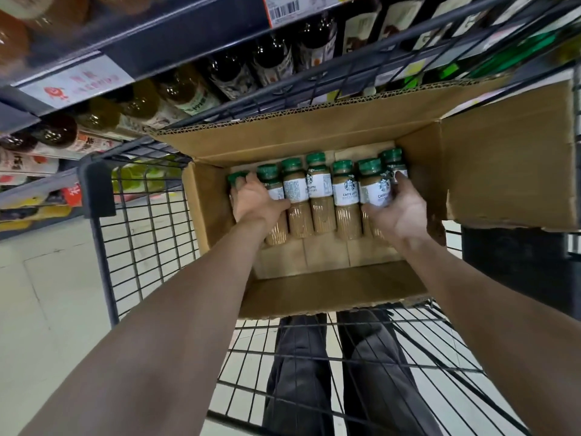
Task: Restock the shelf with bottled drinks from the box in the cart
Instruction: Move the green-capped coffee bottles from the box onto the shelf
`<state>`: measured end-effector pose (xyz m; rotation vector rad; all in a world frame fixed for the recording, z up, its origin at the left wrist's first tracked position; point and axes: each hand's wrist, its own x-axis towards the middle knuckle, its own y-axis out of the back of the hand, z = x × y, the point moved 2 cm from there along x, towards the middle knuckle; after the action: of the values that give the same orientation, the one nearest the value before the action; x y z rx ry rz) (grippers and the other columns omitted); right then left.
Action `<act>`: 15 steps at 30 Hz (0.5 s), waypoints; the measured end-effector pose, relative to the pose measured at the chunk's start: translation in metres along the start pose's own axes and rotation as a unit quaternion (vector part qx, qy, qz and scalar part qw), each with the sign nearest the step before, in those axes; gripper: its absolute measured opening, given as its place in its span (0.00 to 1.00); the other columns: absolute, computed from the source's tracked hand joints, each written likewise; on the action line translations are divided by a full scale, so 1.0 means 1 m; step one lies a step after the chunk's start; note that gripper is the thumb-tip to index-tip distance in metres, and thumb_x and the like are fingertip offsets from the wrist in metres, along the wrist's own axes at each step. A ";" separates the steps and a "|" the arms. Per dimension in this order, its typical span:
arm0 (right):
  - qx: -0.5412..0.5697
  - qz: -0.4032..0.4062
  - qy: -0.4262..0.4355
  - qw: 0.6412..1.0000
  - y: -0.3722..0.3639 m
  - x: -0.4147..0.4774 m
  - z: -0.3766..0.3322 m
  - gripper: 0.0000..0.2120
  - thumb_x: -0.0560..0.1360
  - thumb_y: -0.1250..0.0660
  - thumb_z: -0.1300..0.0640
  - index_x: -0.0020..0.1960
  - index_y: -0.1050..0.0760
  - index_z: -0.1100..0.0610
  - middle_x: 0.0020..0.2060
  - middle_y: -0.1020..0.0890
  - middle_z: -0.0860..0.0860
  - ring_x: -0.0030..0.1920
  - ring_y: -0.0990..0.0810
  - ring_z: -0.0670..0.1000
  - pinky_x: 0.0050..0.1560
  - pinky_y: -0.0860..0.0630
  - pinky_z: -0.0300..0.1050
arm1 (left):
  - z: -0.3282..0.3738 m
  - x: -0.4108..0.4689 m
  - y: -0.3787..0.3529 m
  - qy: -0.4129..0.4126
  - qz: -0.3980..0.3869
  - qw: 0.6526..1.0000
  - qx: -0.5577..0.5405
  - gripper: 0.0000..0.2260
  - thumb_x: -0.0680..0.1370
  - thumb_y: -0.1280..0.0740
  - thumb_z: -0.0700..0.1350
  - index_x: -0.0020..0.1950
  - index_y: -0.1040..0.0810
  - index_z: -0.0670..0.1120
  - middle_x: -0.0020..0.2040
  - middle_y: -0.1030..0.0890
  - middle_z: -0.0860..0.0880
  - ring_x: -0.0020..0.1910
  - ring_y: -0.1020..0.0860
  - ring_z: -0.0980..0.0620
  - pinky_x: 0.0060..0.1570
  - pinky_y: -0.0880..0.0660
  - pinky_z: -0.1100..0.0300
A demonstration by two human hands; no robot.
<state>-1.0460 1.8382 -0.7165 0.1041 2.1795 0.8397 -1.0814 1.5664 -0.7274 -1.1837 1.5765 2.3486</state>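
in the cart's (141, 234) box (314, 287), my left hand (256, 201) curls its fingers round the leftmost of the lying bottles (317, 196), my right hand (397, 214) wraps the rightmost; i reckon i'm squeezing the row inward to lift several for the shelf (188, 42).

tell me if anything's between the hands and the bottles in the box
Nothing visible does. The box is open on top, and the left hand and right hand grip bottles at either end of the row.

Matt corrugated cardboard box (314, 136); black metal wire cart (151, 234).
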 end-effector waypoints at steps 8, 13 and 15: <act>0.020 -0.083 -0.016 0.996 -0.015 -0.026 -0.008 0.39 0.72 0.21 0.52 0.77 0.36 0.52 0.59 0.22 0.49 0.59 0.21 0.52 0.57 0.24 0.42 | 0.004 -0.035 -0.002 -0.029 -0.035 0.981 -0.191 0.31 0.72 0.22 0.41 0.71 0.31 0.53 0.56 0.21 0.52 0.52 0.21 0.51 0.49 0.28 0.66; 0.084 -0.108 -0.020 0.990 -0.006 -0.057 -0.028 0.38 0.73 0.21 0.53 0.76 0.37 0.50 0.59 0.23 0.48 0.53 0.20 0.50 0.48 0.23 0.41 | 0.003 -0.061 0.024 -0.074 -0.100 0.968 -0.216 0.38 0.69 0.18 0.46 0.75 0.30 0.49 0.62 0.18 0.51 0.60 0.20 0.51 0.64 0.25 0.59; 0.098 -0.117 -0.012 0.988 0.003 -0.076 -0.042 0.38 0.72 0.21 0.54 0.76 0.36 0.51 0.58 0.22 0.47 0.54 0.20 0.49 0.53 0.22 0.42 | 0.007 -0.079 0.041 -0.100 -0.142 0.962 -0.210 0.39 0.67 0.16 0.48 0.75 0.29 0.46 0.64 0.18 0.49 0.61 0.20 0.51 0.67 0.25 0.53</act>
<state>-1.0233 1.7930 -0.6461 -0.0433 2.1962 0.4892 -1.0488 1.5801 -0.6456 -1.0990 0.8064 2.5706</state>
